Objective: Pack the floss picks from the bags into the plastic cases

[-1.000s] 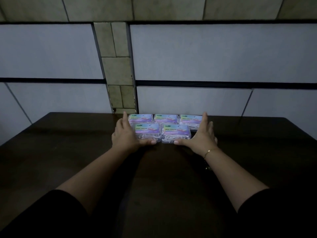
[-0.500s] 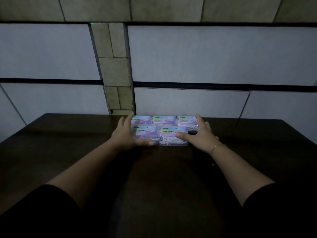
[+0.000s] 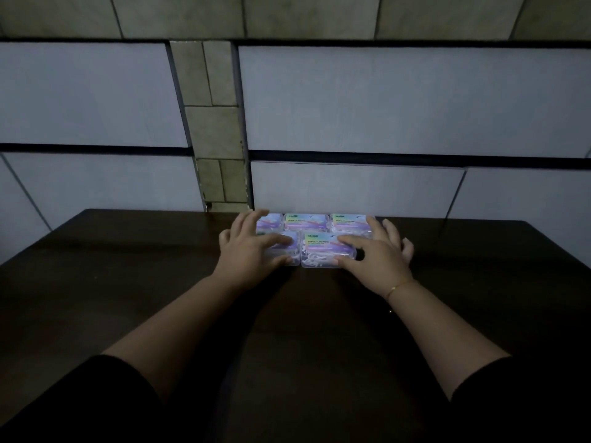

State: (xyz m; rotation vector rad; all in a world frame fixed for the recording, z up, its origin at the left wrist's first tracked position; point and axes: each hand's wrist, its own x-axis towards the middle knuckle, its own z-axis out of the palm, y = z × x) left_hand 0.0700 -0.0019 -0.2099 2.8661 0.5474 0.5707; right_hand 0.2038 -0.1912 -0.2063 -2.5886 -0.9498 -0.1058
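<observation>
Since the earlier frames, both hands have moved from flanking the group of cases to lying on top of its near row. The left hand (image 3: 248, 252) rests palm down on the near left clear plastic case with a pastel label (image 3: 289, 251), fingers spread and only slightly bent, thumb along the case's near edge. The right hand (image 3: 377, 254) rests in the same way on the near right clear plastic case with a pastel label (image 3: 323, 251), index finger across the lid, thumb at the near edge. Neither hand curls around a case; both lie flat and relaxed.

Five closed cases sit in two touching rows at the far edge of the dark brown wooden tabletop (image 3: 128, 282), near its middle. The far row holds three: the far left case (image 3: 271, 221), partly hidden by the left fingers, the far middle case (image 3: 306, 221) and the far right case (image 3: 350, 222). White floss picks (image 3: 315, 260) show through the near wall of the near right case.

A thin gold bracelet (image 3: 399, 286) circles the right wrist. Black sleeves (image 3: 80, 398) cover both upper forearms. A wall of pale panels (image 3: 383, 97) stands behind the tabletop
</observation>
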